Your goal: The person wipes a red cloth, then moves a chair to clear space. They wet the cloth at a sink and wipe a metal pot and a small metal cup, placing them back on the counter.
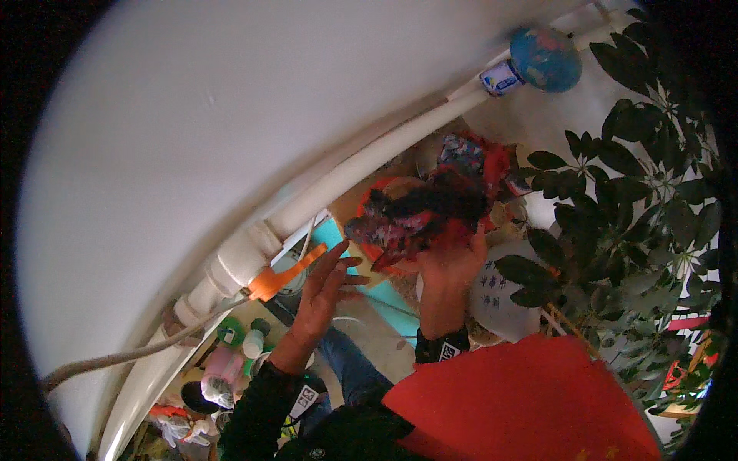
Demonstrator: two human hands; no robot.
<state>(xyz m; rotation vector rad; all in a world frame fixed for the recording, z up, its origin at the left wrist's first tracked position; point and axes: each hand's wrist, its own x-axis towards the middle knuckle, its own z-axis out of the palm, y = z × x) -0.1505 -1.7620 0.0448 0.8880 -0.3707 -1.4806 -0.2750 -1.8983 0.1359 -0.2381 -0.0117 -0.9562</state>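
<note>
My right hand (452,268) grips a crumpled bundle of dark, red and patterned cloth (418,213), blurred and hanging over a round orange-red container (369,199). Part of that container's rim is hidden by the cloth. To the left, my left hand (322,291) is raised with its fingers apart and nothing in them. Its fingertips are near the cloth's lower left end. Close beside this hand is an orange lever handle (285,279) on a pale pipe (380,152). More red and patterned material (464,152) lies just beyond the bundle.
A leafy potted plant (628,178) crowds the right side, beside a white rounded pot (501,294) bearing writing. A globe (548,57) and a blue-white can (500,78) sit beyond the pipe. Red sheet material (524,397) covers the lower right. Jars and a pink container (223,366) stand lower left.
</note>
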